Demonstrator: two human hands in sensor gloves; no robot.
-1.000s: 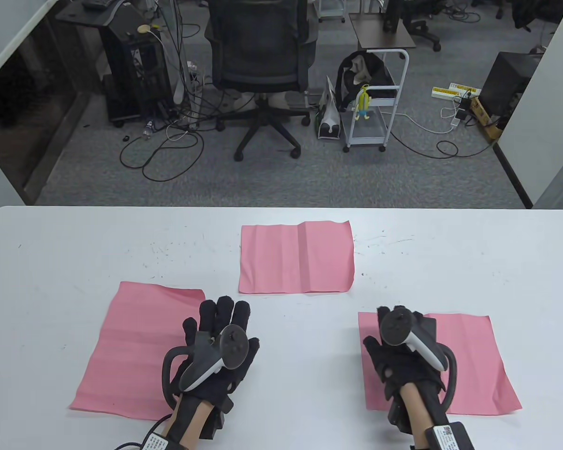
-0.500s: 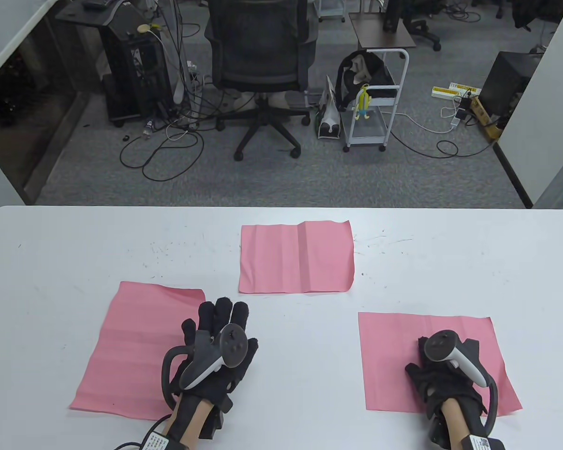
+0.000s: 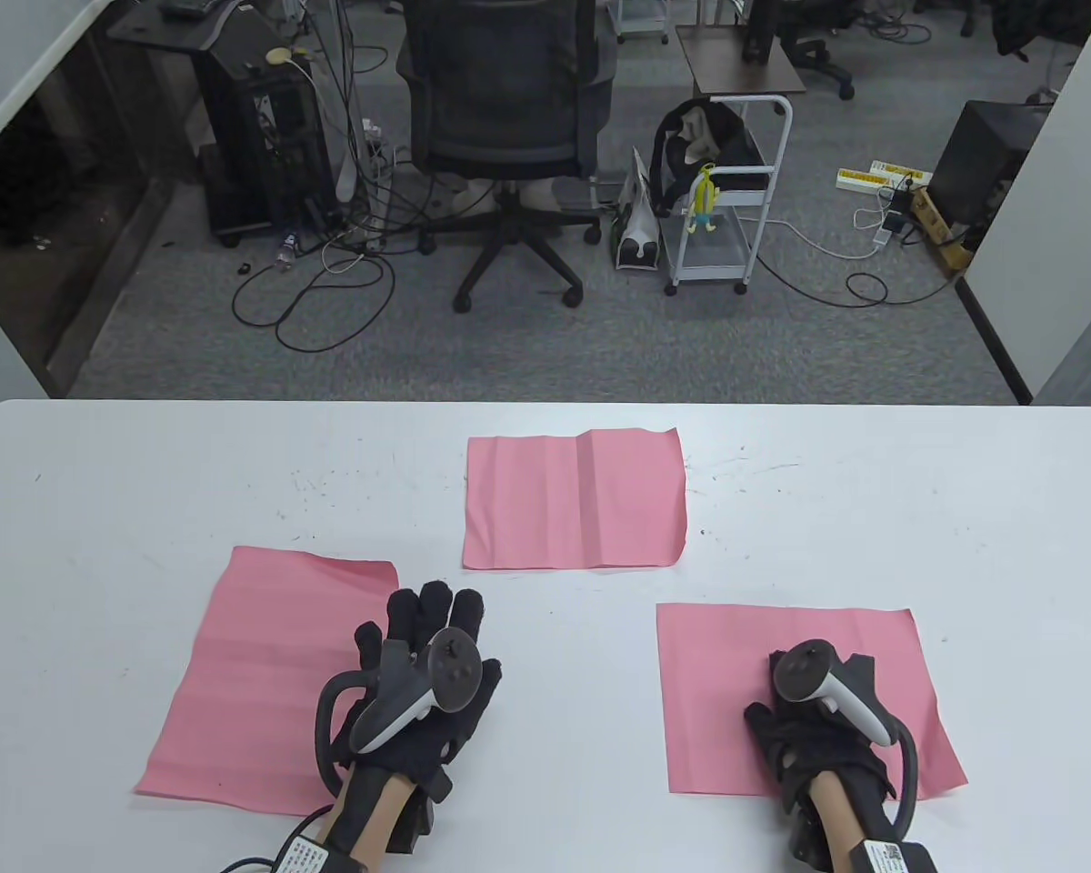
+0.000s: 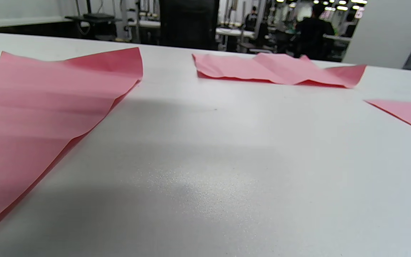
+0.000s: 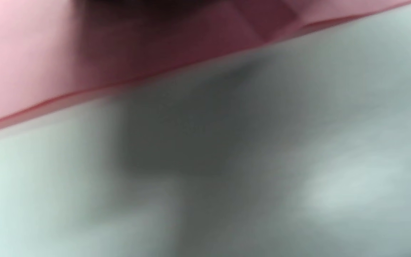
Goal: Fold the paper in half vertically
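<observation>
Three creased pink paper sheets lie flat on the white table. My left hand lies flat with fingers spread, its heel on the right edge of the left sheet, fingertips on bare table. My right hand rests on the right sheet, near its front middle; its fingers are hidden under the tracker. The left wrist view shows the left sheet and a corner of the right sheet, no fingers. The right wrist view is blurred, showing a pink sheet edge.
The third pink sheet lies at the table's centre, further back, with a vertical crease; it also shows in the left wrist view. An office chair and a small cart stand on the floor beyond the table.
My right hand drew back toward the front edge, then slid left, and the right sheet moved left with it. My left hand and the other two sheets stayed still.
</observation>
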